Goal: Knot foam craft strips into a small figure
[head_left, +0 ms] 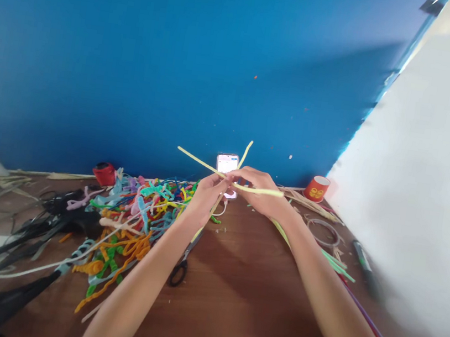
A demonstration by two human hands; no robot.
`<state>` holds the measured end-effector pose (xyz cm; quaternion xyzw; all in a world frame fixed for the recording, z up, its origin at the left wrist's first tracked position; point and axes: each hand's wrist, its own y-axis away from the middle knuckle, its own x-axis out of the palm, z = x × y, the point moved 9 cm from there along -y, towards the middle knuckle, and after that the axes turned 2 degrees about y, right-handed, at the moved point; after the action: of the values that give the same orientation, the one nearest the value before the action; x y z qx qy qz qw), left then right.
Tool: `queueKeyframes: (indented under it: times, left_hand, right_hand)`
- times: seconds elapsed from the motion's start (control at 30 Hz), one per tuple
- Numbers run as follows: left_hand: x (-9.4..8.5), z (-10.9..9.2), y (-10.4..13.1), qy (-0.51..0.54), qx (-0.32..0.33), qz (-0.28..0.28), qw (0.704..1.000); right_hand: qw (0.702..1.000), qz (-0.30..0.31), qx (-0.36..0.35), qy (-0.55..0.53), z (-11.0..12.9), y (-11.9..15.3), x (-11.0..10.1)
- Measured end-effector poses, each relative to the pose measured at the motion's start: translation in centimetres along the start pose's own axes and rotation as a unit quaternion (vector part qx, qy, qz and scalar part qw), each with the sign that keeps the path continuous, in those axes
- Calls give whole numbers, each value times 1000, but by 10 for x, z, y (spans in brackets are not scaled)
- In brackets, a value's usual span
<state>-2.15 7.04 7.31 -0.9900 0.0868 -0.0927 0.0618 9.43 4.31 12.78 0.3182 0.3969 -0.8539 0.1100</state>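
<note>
Yellow stems [263,192] above brown tabletop [236,293]; blue wall [206,65] behind, white wall [430,164] right.

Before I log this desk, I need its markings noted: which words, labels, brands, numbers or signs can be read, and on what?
Nothing can be read for certain.
Phone: lit screen, its marks too small to read.
Red cup: a gold design, too blurred to tell whether it is lettering.
Marker: no readable label; blurred.
Yellow stems: no lettering visible.
</note>
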Motion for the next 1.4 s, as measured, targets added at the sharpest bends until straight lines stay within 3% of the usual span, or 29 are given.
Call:
queueKeyframes:
  times: [0.17, 0.3, 0.37, 0.47, 0.63, 0.83, 0.93, 1.13, 1.4]
  left_hand:
    - [7, 2, -2, 15, -18, 32, 999]
    - [10, -4, -4, -14, -19, 42, 999]
    - [16, -12, -4, -45, -8, 83, 996]
    - [33, -20, 3, -62, 5, 203, 977]
    - [38, -29, 4, -124, 76, 194, 970]
    - [54, -20, 4, -52, 85, 192, 976]
    - [49, -15, -1, -18, 89, 153, 984]
    - [45, -14, -6, -30, 101, 145, 984]
    - [49, -14, -9, -24, 149, 166, 974]
  right_hand:
    - [1000, -4, 14, -1, -15, 0, 3]
    - [1000, -26, -2, 7, -13, -1, -5]
    - [999, -45, -5, 9, -10, -1, -12]
    - [995, -96, 28, -13, -11, 2, -26]
    - [984, -158, 44, -67, -9, 6, -37]
    - [964, -170, 91, -183, -19, 5, -23]
    - [956, -158, 115, -218, -26, 3, -16]
    - [938, -116, 161, -283, -37, 0, -5]
    - [943, -23, 123, -309, -16, -2, 8]
